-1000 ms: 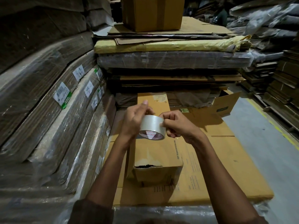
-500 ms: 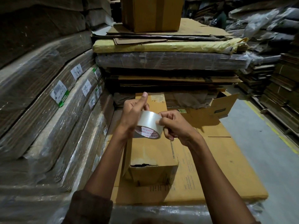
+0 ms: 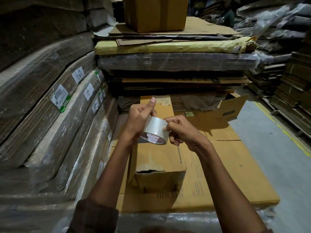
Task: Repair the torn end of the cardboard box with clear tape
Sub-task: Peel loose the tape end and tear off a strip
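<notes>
A long narrow cardboard box point(image 3: 159, 157) lies on a stack of flat cardboard, its near end torn open with a dark ragged gap point(image 3: 149, 170) along the top edge. Above it my left hand point(image 3: 140, 119) grips a roll of clear tape point(image 3: 154, 130) with a red-lettered core, thumb sticking up. My right hand point(image 3: 180, 131) pinches the outer surface of the roll at its right side, fingers curled, fingertips at the tape's edge. Whether a tape end is lifted I cannot tell.
Flattened cardboard sheets point(image 3: 227, 174) lie under the box. Plastic-wrapped bundles with white labels point(image 3: 60, 96) slope up on the left. A tall wrapped pile point(image 3: 176, 61) with a brown carton point(image 3: 154, 12) rises behind. An open box point(image 3: 234, 106) and grey floor point(image 3: 277, 157) lie right.
Both hands with the tape roll have drifted slightly away from me and tilted the roll. My right fingertips keep working at the roll's surface. The box has not moved.
</notes>
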Available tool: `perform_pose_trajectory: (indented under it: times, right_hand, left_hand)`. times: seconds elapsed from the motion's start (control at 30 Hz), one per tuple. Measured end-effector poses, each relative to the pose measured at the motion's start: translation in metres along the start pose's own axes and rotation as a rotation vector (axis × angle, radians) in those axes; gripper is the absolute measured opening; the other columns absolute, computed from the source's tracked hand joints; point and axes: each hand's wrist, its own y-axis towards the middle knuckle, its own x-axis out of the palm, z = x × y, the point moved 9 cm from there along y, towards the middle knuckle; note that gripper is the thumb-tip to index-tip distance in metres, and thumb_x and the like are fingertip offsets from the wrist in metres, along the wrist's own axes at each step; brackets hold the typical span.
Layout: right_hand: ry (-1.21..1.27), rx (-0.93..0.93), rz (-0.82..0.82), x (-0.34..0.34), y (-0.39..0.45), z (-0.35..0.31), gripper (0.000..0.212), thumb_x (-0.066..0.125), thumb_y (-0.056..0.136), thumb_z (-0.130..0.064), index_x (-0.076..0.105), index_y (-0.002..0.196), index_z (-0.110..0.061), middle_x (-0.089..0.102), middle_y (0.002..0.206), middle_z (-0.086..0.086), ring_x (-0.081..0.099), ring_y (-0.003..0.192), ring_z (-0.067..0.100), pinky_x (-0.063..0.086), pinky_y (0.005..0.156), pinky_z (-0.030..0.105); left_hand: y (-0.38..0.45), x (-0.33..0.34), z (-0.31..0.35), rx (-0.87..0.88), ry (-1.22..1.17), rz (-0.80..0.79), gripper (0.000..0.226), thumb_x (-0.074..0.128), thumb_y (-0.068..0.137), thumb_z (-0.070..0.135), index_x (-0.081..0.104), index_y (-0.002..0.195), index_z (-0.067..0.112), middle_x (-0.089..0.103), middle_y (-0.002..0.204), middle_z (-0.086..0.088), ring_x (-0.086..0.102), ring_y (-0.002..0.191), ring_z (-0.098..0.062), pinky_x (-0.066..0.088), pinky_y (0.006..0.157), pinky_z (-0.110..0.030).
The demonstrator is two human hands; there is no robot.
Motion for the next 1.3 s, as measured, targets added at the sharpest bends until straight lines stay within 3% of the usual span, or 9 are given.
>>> perform_pose_trajectory:
  times: [0.2,0.53,0.63,0.8,0.93,1.03,1.13,1.23,1.3]
  right_hand:
    - [-0.028,0.002,0.019,0.002,0.001,-0.002,0.021,0.055,0.097,-0.010,0.062,0.078,-0.003,0.054,0.052,-0.004,0.041,0.036,0.013,0.026,0.037,0.018]
    - [-0.011,-0.016,-0.023,0.008,0.005,-0.004,0.035,0.052,0.093,-0.008,0.064,0.064,-0.023,0.055,0.053,-0.006,0.043,0.040,0.015,0.026,0.041,0.020]
    - [0.018,-0.034,-0.032,0.009,0.008,-0.002,0.019,0.050,0.080,-0.012,0.068,0.075,-0.011,0.055,0.052,-0.004,0.042,0.039,0.015,0.027,0.040,0.019]
    - [0.130,-0.074,-0.084,0.007,0.009,-0.001,0.028,0.053,0.078,-0.006,0.074,0.098,-0.008,0.061,0.063,0.009,0.050,0.043,0.017,0.030,0.042,0.024]
    - [0.176,-0.118,0.030,-0.005,0.010,-0.003,0.025,0.059,0.092,0.001,0.067,0.116,-0.001,0.070,0.079,0.008,0.057,0.052,0.017,0.038,0.043,0.023]
    - [0.314,-0.153,0.167,-0.015,0.012,-0.003,0.025,0.063,0.098,-0.005,0.064,0.122,-0.002,0.071,0.095,0.015,0.063,0.062,0.020,0.044,0.046,0.023]
    - [0.376,-0.186,0.277,-0.021,0.012,-0.004,0.030,0.068,0.096,-0.009,0.064,0.124,-0.002,0.070,0.099,0.012,0.064,0.068,0.020,0.047,0.050,0.024]
    - [0.396,-0.230,0.330,-0.019,0.010,-0.004,0.030,0.065,0.098,-0.008,0.061,0.127,-0.001,0.070,0.104,0.015,0.067,0.071,0.019,0.052,0.055,0.025]
    - [0.413,-0.256,0.350,-0.017,0.010,-0.006,0.029,0.063,0.099,-0.005,0.061,0.127,0.000,0.069,0.102,0.016,0.066,0.071,0.017,0.053,0.057,0.024]
  left_hand:
    - [0.000,-0.003,-0.001,0.040,0.021,0.015,0.052,0.056,0.099,0.040,0.060,0.056,0.010,0.053,0.054,-0.011,0.046,0.046,-0.015,0.032,0.047,-0.023]
    - [-0.005,-0.008,-0.003,0.042,0.042,0.033,0.052,0.056,0.097,0.040,0.059,0.057,0.008,0.054,0.053,-0.003,0.047,0.047,-0.014,0.034,0.047,-0.022]
    - [-0.005,-0.011,0.001,0.063,0.052,0.060,0.054,0.056,0.101,0.033,0.057,0.057,0.002,0.054,0.053,-0.004,0.046,0.048,-0.014,0.035,0.049,-0.024]
    - [-0.007,-0.022,0.013,0.171,0.154,0.160,0.040,0.058,0.100,0.027,0.062,0.067,0.004,0.060,0.062,0.000,0.054,0.057,-0.013,0.041,0.056,-0.025]
    - [-0.016,-0.031,0.034,0.396,0.420,0.322,0.020,0.066,0.095,0.033,0.062,0.092,0.014,0.057,0.101,-0.003,0.057,0.093,-0.023,0.043,0.073,-0.017]
    - [-0.025,-0.016,0.035,0.444,0.574,0.309,0.030,0.076,0.087,0.036,0.063,0.101,0.013,0.051,0.111,-0.003,0.054,0.101,-0.020,0.044,0.079,-0.020]
    - [-0.029,-0.005,0.027,0.406,0.602,0.324,0.032,0.079,0.086,0.029,0.064,0.109,0.012,0.051,0.114,-0.004,0.048,0.099,-0.007,0.038,0.080,-0.006]
    - [-0.032,0.003,0.025,0.359,0.541,0.370,0.020,0.073,0.092,0.019,0.064,0.109,0.013,0.056,0.109,-0.002,0.054,0.092,-0.008,0.048,0.069,-0.016]
    - [-0.038,0.010,0.027,0.361,0.468,0.404,0.007,0.067,0.096,0.012,0.063,0.101,0.011,0.059,0.095,-0.002,0.056,0.079,-0.007,0.043,0.059,-0.015]
